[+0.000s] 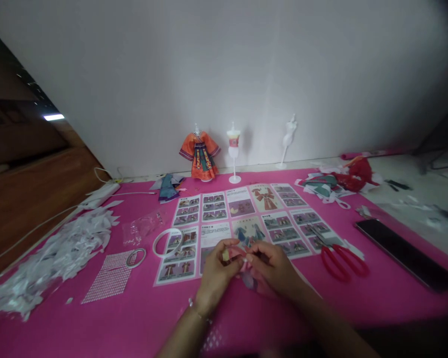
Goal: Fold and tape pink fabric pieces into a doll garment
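Both hands meet over the near edge of a printed instruction sheet (215,232). Between them is a small piece of pink fabric (260,282) with pale yellow and greyish parts. My left hand (218,266) pinches its left side between thumb and fingers. On the other side, my right hand (271,266) closes its thumb and fingertips on the same cloth. The exact spot where the fingertips meet is partly hidden. Red-handled scissors (339,258) lie to the right of my right hand, their blades over the sheet.
White tape rolls (155,247) (135,257) and a bead sheet (108,278) lie left, beside white scraps (59,258). A dressed mannequin (200,154), one with a band (233,151) and a bare one (289,139) stand behind. Fabric pieces (336,181) and a phone (406,253) are right.
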Tool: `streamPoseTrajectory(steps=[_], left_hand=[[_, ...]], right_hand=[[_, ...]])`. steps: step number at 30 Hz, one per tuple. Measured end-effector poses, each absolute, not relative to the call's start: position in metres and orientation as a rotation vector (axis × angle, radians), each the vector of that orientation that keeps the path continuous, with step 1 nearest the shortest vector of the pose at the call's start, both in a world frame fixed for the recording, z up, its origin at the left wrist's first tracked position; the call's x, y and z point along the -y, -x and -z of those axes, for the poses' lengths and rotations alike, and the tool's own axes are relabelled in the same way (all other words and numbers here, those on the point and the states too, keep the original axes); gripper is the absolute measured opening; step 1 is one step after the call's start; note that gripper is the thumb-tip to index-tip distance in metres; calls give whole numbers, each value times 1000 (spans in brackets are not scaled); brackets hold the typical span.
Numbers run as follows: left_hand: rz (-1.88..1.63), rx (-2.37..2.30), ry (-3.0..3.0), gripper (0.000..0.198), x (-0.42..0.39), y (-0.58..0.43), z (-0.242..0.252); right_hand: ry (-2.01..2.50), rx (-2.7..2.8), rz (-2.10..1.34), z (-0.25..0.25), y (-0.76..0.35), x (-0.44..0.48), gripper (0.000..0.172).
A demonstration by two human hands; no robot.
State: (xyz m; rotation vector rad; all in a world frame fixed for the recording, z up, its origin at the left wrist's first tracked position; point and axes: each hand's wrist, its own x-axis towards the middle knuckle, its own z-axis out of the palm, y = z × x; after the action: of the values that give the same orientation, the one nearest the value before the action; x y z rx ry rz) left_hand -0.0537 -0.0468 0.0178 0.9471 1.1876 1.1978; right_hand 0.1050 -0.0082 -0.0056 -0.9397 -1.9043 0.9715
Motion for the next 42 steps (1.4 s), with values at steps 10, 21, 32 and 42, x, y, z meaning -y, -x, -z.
streamPoseTrajectory(steps=[10, 21, 32, 42], left_hand=[[-1197, -1128, -916, 48, 47, 56, -16], [-1238, -1160, -934, 49, 44, 59, -1], [-1245, -1233, -1044, 43, 43, 59, -3], [-1243, -1156, -1068, 41, 45, 58, 1]], right_hand=[[930, 1846, -1061, 2, -104, 10, 15], [910, 1885, -940, 5, -105, 8, 14], [700, 1989, -306, 1, -111, 10, 10], [791, 1871, -788, 6, -108, 7, 11]])
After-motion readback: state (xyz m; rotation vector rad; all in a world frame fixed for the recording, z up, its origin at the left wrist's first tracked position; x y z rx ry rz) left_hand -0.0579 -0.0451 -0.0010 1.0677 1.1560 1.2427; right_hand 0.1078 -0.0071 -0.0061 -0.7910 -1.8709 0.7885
